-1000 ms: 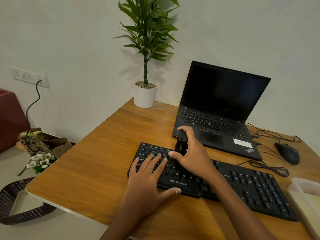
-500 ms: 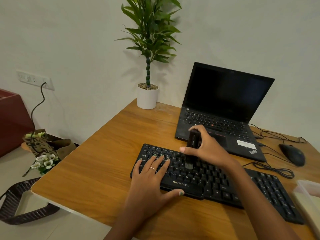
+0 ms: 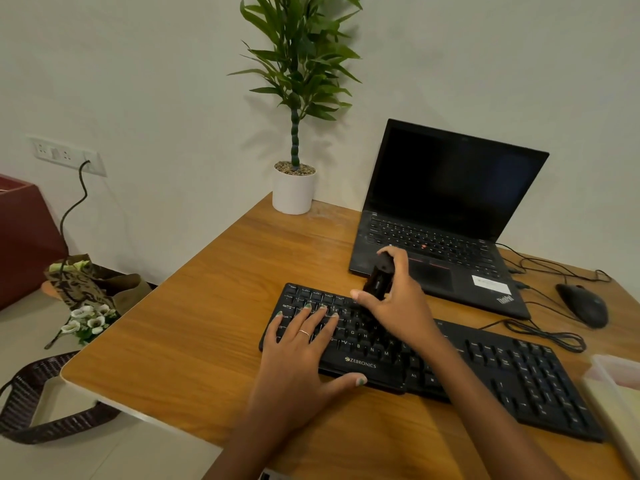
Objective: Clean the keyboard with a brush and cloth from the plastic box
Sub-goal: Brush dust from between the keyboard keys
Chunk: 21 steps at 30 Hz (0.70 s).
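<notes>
A black Zebronics keyboard [image 3: 502, 368] lies across the wooden desk [image 3: 207, 323]. My left hand [image 3: 304, 348] rests flat on the keyboard's left end, fingers spread straight over the keys and thumb along the front edge. My right hand [image 3: 398, 306] grips a small black brush [image 3: 379, 278] upright over the upper-left key rows; its bristle end is hidden behind my fingers. The clear plastic box [image 3: 616, 393] stands at the right edge of the desk with something pale yellow inside.
An open black laptop [image 3: 450, 209] sits just behind the keyboard. A black mouse [image 3: 583, 304] and its coiled cable [image 3: 547, 334] lie at the right. A potted plant [image 3: 294, 188] stands at the desk's back corner. Bags and flowers lie on the floor at the left.
My right hand has shifted the brush along the upper key rows, first rightwards and then back to the left. My left hand has stayed flat on the keyboard's left end.
</notes>
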### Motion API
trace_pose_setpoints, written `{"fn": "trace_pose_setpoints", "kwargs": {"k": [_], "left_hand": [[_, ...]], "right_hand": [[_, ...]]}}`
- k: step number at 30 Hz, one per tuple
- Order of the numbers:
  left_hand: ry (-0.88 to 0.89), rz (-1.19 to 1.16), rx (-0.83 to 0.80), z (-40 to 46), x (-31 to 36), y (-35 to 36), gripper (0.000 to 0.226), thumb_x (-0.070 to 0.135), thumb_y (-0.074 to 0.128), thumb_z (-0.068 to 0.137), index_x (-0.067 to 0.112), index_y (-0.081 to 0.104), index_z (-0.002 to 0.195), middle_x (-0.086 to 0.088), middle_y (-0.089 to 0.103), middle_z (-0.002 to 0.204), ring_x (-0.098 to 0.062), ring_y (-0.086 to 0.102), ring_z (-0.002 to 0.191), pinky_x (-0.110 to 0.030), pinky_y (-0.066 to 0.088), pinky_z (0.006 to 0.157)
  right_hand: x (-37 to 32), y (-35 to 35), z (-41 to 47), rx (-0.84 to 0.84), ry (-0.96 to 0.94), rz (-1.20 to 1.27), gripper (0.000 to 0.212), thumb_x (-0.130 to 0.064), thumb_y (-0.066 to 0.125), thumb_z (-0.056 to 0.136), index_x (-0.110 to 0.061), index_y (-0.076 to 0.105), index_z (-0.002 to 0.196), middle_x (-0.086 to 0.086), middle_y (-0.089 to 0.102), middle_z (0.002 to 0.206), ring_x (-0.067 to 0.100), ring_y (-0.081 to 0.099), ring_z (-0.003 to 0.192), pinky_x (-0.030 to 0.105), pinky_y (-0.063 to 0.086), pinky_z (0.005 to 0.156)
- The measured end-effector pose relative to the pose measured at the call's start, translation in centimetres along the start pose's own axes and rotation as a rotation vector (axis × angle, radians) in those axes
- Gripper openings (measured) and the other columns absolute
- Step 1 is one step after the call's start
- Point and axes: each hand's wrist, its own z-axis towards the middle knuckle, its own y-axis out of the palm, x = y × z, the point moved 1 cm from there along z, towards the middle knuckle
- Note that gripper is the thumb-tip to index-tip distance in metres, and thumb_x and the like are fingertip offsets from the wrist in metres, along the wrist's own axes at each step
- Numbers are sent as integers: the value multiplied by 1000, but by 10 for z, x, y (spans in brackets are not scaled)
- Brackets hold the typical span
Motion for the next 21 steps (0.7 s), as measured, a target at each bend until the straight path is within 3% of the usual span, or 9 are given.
{"fn": "trace_pose_setpoints", "kwargs": {"k": [2, 6, 11, 16, 21], "left_hand": [[-1, 0, 0, 0, 1, -1, 105, 92, -2, 63, 38, -2, 152, 14, -5, 161, -5, -12, 146, -42, -13, 116], [6, -12, 27, 0, 0, 0, 111, 94, -11, 59, 37, 3, 153, 13, 0, 161, -7, -8, 147, -43, -11, 117], [1, -5, 22, -1, 1, -1, 107, 93, -5, 61, 37, 2, 153, 13, -1, 161, -6, -9, 146, -42, -12, 117], [5, -11, 16, -1, 0, -1, 110, 93, -10, 58, 38, 2, 152, 13, 0, 161, -7, -8, 147, -44, -8, 118], [9, -12, 31, 0, 0, 0, 108, 93, -7, 60, 37, 3, 153, 12, 1, 161, -7, -7, 147, -43, -9, 118]], "right_hand": [[-2, 4, -9, -18, -47, -35, 63, -37, 75, 75, -31, 29, 118, -6, 56, 88, 13, 60, 74, 32, 55, 64], [-3, -13, -6, -320, -31, 47, 61, -37, 76, 74, -32, 32, 116, 2, 60, 93, 20, 62, 79, 37, 55, 70], [-2, -4, -6, -60, -61, -66, 65, -41, 75, 74, -32, 29, 119, -3, 58, 87, 15, 60, 70, 35, 54, 63], [-3, -15, -17, -347, -37, 118, 63, -38, 78, 72, -33, 34, 117, -6, 56, 101, 12, 61, 87, 32, 57, 73], [2, -10, -16, -116, -22, 72, 68, -40, 77, 72, -34, 30, 122, -8, 55, 96, 12, 61, 85, 35, 57, 73]]}}
